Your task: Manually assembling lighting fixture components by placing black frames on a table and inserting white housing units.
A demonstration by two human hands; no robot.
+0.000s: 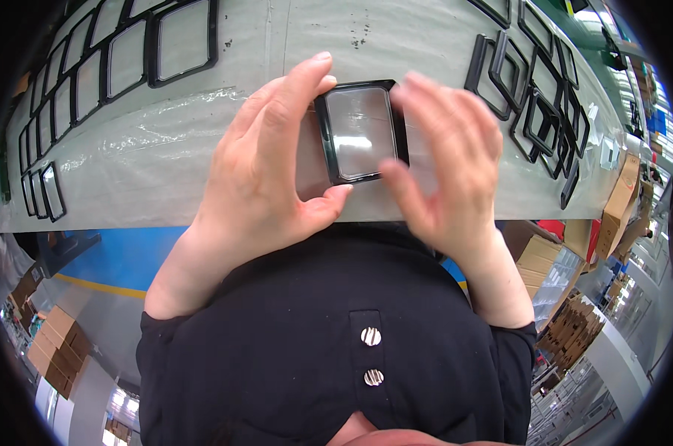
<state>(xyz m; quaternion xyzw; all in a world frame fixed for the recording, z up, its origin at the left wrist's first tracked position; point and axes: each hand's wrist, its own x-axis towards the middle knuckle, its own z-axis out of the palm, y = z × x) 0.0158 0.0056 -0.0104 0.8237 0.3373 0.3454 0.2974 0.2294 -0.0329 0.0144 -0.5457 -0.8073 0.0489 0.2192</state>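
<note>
A black rectangular frame [400, 137] with a see-through middle lies on the pale table in front of me. My left hand [266, 152] spans its left side. A fingertip is at the upper left corner and the thumb is at the lower left corner. My right hand [451, 152] is over the right side of the frame, blurred by motion. Its thumb and fingers are spread apart, with the thumb by the lower right edge. Whether the right fingertips touch the frame I cannot tell.
The table [165, 189] has a glossy pale covering. Rows of similar black frames [155, 52] lie at the left, with several overlapping at the near left [46, 192]. A loose heap of black frames [537, 104] lies at the right. Cardboard boxes [620, 204] stand beyond the right edge.
</note>
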